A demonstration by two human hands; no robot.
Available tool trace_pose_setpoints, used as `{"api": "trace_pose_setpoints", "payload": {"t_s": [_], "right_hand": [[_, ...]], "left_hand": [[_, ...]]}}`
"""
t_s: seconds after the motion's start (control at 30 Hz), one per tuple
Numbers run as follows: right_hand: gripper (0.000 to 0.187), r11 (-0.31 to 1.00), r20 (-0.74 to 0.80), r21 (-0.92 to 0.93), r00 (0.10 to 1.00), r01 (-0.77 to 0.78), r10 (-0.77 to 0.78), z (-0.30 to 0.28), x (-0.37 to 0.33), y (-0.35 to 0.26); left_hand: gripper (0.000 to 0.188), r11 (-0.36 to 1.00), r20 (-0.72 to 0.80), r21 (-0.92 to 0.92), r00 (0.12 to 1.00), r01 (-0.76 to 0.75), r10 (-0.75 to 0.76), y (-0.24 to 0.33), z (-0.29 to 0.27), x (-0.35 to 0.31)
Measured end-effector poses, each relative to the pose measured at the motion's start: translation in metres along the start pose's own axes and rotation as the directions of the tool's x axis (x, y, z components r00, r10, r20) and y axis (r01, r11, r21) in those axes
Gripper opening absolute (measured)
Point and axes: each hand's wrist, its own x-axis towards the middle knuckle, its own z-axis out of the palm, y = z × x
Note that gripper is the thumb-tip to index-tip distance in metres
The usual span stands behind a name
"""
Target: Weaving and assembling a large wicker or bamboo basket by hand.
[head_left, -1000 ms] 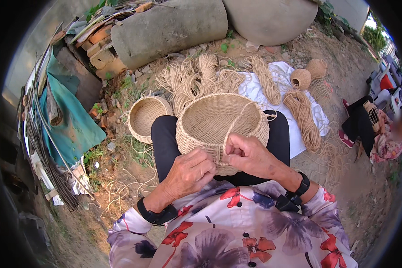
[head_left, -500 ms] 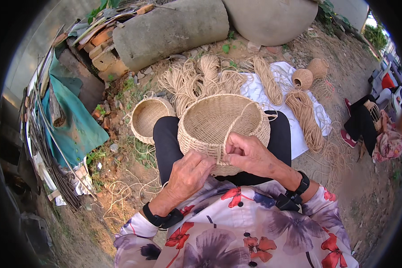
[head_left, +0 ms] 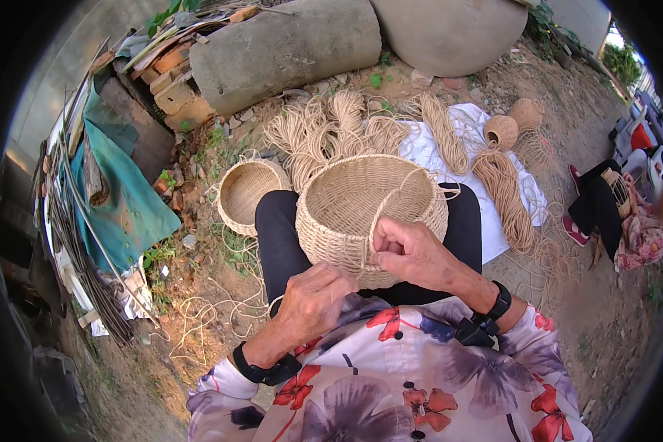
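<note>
Big woven basket sits just beyond the left fingers, which curl by its front; can't tell if they're gripping anything. Right fingers look clamped on the cord arching up beyond them; if that pinch slackens, the weave could loosen imo.

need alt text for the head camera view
A seated person's left hand and right hand are at the near side of a large, open woven basket. Beyond it lie a smaller basket and rope bundles, some on white cloth.
</note>
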Motion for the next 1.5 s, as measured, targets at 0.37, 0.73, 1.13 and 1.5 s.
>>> {"api": "trace_pose_setpoints", "payload": {"t_s": [0.37,0.73,1.13,1.5], "right_hand": [[0.012,0.99,0.005,0.12,0.997,0.076,-0.078,-0.006,-0.008,0.004],[0.014,0.907,-0.093,-0.234,0.92,0.351,-0.381,0.008,-0.01,0.009],[0.013,0.989,-0.147,-0.118,0.984,0.086,-0.103,0.014,-0.008,0.0],[0.01,0.726,-0.295,-0.68,0.872,0.096,-0.391,0.024,-0.015,-0.003]], "left_hand": [[0.02,0.924,0.06,-0.296,0.97,0.242,-0.235,-0.026,-0.006,0.048],[0.021,0.761,0.369,-0.447,0.872,0.471,-0.323,-0.041,0.001,0.062],[0.014,0.998,-0.087,-0.003,0.995,0.055,-0.056,-0.017,0.011,0.017],[0.012,0.999,-0.072,-0.028,0.997,0.034,-0.036,-0.021,0.018,0.017]]}}
